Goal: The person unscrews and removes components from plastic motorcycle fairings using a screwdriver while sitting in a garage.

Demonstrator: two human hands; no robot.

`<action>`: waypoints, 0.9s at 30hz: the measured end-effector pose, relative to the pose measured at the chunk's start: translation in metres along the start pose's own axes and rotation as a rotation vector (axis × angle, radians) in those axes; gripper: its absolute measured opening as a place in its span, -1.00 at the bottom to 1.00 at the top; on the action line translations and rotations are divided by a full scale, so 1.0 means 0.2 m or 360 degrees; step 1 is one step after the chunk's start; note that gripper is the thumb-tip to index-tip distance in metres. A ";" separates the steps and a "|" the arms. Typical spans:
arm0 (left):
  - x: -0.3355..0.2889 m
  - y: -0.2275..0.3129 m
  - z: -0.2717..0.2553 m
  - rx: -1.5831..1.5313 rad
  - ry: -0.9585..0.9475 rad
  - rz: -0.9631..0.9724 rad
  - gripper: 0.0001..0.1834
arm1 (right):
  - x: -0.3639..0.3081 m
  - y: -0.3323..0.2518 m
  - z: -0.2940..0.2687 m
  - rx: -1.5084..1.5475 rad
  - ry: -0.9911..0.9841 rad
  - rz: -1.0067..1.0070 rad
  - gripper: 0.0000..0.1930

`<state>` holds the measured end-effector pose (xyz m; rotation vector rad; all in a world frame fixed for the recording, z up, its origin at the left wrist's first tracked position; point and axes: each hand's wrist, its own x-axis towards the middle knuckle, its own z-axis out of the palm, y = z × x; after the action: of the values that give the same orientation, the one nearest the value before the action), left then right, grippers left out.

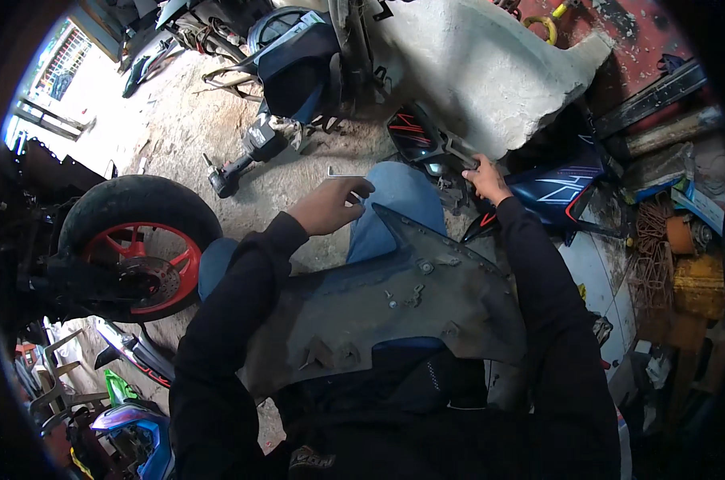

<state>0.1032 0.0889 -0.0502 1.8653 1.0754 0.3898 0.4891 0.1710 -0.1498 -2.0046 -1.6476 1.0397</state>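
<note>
My left hand (330, 208) hovers by my bent knee, its fingers loosely curled and the thumb apart, with nothing visible between them. Just beyond its knuckles shows an L-shaped hex key (345, 174); whether they touch I cannot tell. Farther right, my right hand (487, 179) closes its fingers on a grey forked piece (460, 152) beside a dark panel with red stripes (413, 132). Across my lap lies a large dark fairing panel (346, 312), its dull inner side up. Several small screws and clips (402, 298) rest on it.
A cordless impact wrench (246, 158) lies on the rough floor ahead. At left stands a motorcycle wheel (142, 248) with a red rim. A glossy blue fairing (558, 188) is right of my right hand, below a pale concrete block (490, 64). Tangled metal parts (654, 240) crowd the right.
</note>
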 end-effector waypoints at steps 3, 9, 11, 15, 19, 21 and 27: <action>-0.04 0.05 0.04 0.0091 0.0064 0.0074 -0.66 | -0.04 -0.02 -0.01 -0.0171 0.0020 -0.0118 -0.40; -0.17 0.14 0.10 0.0286 0.0277 0.0106 -0.69 | -0.15 -0.31 -0.06 -0.0308 -0.0304 -0.0403 -0.71; -0.22 0.16 0.12 0.0293 0.0361 0.0073 -0.71 | -0.25 -0.51 -0.07 -0.0397 -0.0226 -0.0651 -0.72; -0.27 0.18 0.17 0.0272 0.0335 0.0152 -0.75 | -0.39 -0.83 -0.11 -0.0307 -0.0197 -0.1010 -0.74; -0.34 0.22 0.25 0.0424 -0.0074 0.0512 -0.69 | -0.57 -1.15 -0.14 -0.0089 -0.0310 -0.1051 -0.79; -0.35 0.20 0.32 0.0469 -0.0071 0.0577 -0.70 | -0.59 -1.19 -0.12 0.0174 -0.0365 -0.1250 -0.77; -0.39 0.15 0.35 0.0422 0.0031 0.0411 -0.73 | -0.68 -1.28 -0.10 0.0860 -0.0970 -0.0994 -0.80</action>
<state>0.1198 -0.0199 -0.0496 2.2514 0.9360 0.4306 0.3173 0.1151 0.0776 -0.7824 -1.8094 1.6781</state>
